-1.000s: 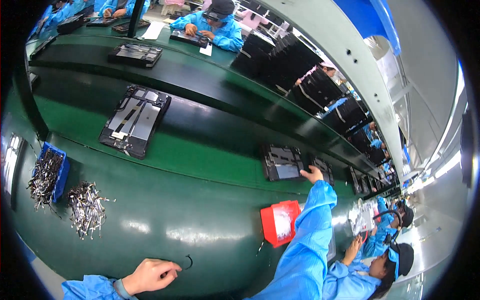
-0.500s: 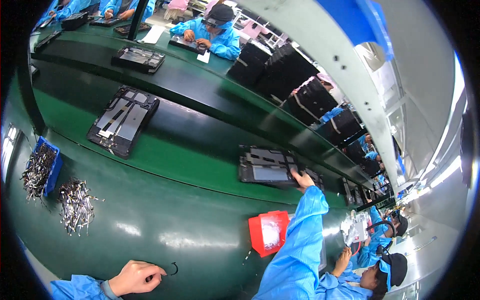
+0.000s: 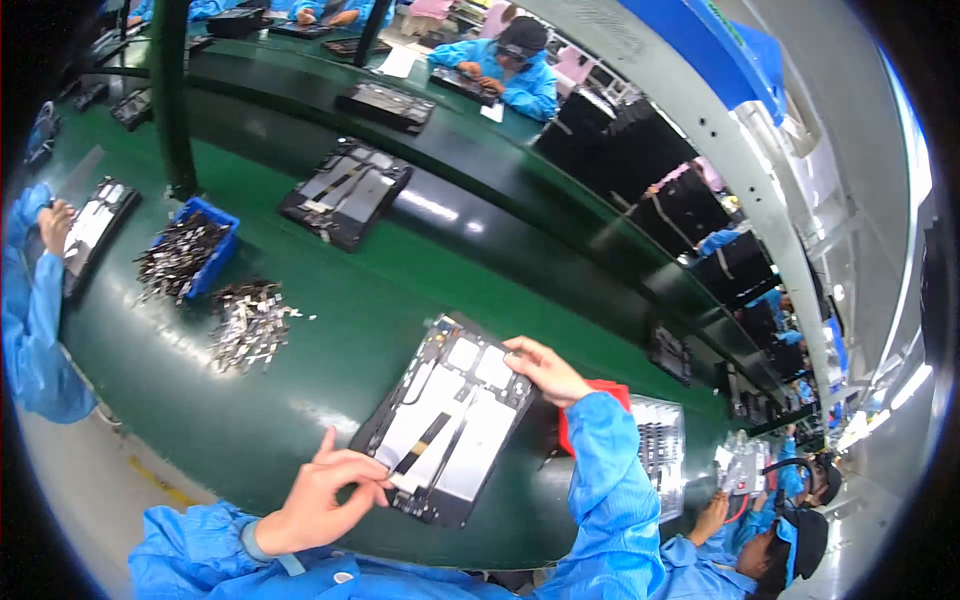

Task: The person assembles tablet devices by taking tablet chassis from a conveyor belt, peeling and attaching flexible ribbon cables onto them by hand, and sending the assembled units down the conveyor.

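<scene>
An opened tablet (image 3: 470,440), its silver battery cells and black flat cable exposed, is tilted over the bench in front of me. My right hand (image 3: 545,370) grips its upper right edge, thumb on the face. At its lower left edge is my left hand (image 3: 335,490), thumb and forefinger closed in a pinch and the other fingers raised. What the pinch holds, if anything, is too small to make out. To the left lies a pile of small flex cables (image 3: 248,325), beside a blue bin (image 3: 218,255) heaped with similar dark parts.
Partly behind my right arm are a red bin (image 3: 610,392) and a clear tray (image 3: 672,455) of small parts. Another opened tablet (image 3: 347,192) lies on the green belt. Co-workers sit left, right and across. A green post (image 3: 172,110) stands at the left.
My right hand has brought the tablet from the belt towards me. My left hand has moved up to its edge; the curved black piece near those fingers no longer shows. The view has shifted left.
</scene>
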A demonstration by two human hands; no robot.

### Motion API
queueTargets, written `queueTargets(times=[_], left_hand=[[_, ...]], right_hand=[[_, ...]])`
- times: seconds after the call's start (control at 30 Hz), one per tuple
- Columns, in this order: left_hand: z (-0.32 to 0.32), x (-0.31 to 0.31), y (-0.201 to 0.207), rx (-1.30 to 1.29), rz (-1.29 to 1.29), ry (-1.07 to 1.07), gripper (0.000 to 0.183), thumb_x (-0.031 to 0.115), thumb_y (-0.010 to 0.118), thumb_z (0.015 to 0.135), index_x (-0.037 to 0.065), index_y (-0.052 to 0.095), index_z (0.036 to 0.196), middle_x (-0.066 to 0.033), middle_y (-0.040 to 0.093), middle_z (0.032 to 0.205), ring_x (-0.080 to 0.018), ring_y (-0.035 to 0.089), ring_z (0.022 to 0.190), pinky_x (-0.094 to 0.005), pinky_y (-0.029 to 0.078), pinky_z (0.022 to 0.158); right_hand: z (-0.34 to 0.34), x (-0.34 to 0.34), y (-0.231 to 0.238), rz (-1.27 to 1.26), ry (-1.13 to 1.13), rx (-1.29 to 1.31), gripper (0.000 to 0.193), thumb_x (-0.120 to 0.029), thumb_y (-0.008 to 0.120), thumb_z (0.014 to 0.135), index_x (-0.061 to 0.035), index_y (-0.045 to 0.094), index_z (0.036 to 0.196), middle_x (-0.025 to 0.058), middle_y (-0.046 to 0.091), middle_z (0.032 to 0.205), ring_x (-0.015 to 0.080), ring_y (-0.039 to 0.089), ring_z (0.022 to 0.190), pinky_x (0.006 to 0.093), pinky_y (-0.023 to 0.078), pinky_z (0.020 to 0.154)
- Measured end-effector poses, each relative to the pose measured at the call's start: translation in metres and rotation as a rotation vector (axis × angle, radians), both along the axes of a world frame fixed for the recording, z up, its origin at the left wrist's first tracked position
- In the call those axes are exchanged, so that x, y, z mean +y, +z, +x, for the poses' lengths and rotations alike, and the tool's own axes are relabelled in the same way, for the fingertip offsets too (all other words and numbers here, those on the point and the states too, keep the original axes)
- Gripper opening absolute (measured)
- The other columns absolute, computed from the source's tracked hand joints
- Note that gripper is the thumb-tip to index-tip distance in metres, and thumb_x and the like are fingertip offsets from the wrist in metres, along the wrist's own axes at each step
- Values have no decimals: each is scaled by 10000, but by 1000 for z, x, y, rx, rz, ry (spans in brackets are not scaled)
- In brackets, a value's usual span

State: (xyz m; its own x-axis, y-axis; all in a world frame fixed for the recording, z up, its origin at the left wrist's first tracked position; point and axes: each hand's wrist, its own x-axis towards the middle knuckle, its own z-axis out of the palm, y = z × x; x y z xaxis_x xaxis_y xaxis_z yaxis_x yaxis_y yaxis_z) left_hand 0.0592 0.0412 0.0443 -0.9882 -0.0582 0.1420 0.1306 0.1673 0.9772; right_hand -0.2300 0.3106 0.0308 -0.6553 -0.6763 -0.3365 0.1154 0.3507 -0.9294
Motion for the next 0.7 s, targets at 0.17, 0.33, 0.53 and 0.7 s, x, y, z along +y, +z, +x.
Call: queueTargets(times=[0.17, 0.33, 0.53, 0.7], left_hand=[[20, -6, -17, -112, -233, -196, 157, 113, 552, 840, 65, 659, 945, 8, 698, 812, -209, 647, 928, -632, 77, 1119], [15, -16, -27, -165, -189, -159, 157, 117, 552, 852, 73, 658, 959, -25, 704, 843, -232, 658, 895, -619, 152, 1108], [22, -17, -12, -225, -175, -254, 164, 112, 558, 856, 66, 646, 987, -70, 689, 848, -260, 664, 868, -613, 189, 1099], [35, -26, -5, -160, -223, -267, 184, 78, 582, 835, 60, 630, 1012, -86, 672, 815, -272, 661, 804, -550, 326, 1057]], right_hand=[[56, -35, -21, 131, -233, 237, 451, -180, 634, 924, -38, 501, 1331, 104, 618, 1171, 156, 560, 1063, 275, 427, 945], [148, -49, -28, -110, -722, 423, 589, -114, 544, 944, -56, 286, 1471, 154, 247, 1537, 290, 200, 1435, 406, 185, 1152], [268, -70, -45, -101, -589, 532, 750, -182, 558, 894, -15, 155, 1504, 188, 143, 1565, 313, 128, 1450, 447, 118, 1160], [266, -78, -5, 176, -530, 779, 517, -58, 613, 848, 2, 479, 1344, 230, 458, 1340, 378, 465, 1208, 431, 386, 1008]])
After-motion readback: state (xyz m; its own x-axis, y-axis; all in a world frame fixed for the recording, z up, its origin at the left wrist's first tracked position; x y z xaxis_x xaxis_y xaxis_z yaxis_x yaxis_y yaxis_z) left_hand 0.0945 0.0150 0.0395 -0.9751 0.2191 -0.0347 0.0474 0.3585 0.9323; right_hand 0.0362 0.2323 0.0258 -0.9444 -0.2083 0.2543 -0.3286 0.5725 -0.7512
